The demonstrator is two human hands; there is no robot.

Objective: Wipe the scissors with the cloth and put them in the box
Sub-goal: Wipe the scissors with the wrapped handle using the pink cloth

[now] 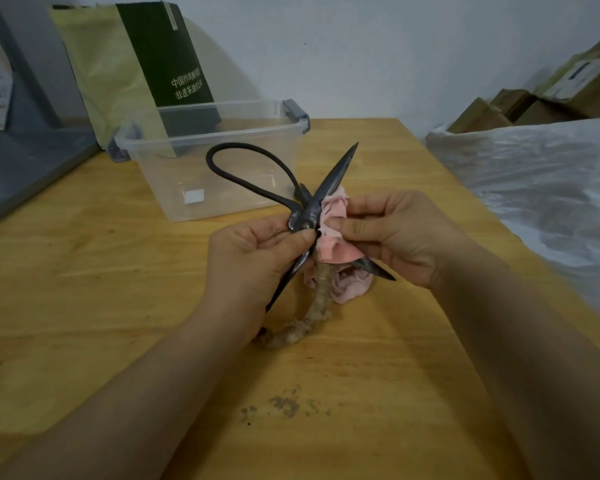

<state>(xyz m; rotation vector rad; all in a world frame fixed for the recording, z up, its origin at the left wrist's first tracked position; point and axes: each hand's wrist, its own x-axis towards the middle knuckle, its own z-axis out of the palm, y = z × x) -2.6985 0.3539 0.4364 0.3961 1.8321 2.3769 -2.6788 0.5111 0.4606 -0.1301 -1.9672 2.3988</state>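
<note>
Stretching under everything, the yellow-brown wooden worktop [118, 271] carries a clear rectangular plastic box [174, 174] with grey clip latches. The box stands lidless at the far side and holds only a small white label on its floor, with no tool in it yet. Held up above the worktop, just in front of the box, the big black iron scissors [333, 178] are splayed open; they have one large loop handle and one fabric-wrapped handle. The left hand [253, 258] pinches them at the pivot, thumb on top. The right hand [402, 233] pinches the crumpled pink cloth [333, 216] against one blade, its fingers [354, 225] pressed together over the fold. Wiping looks under way. The lower blade point pokes out bare below the right palm, so I judge that a slip of the cloth along the edge, or the blades swinging shut, could cut a finger. The splayed scissors might also catch the box rim going in.
</note>
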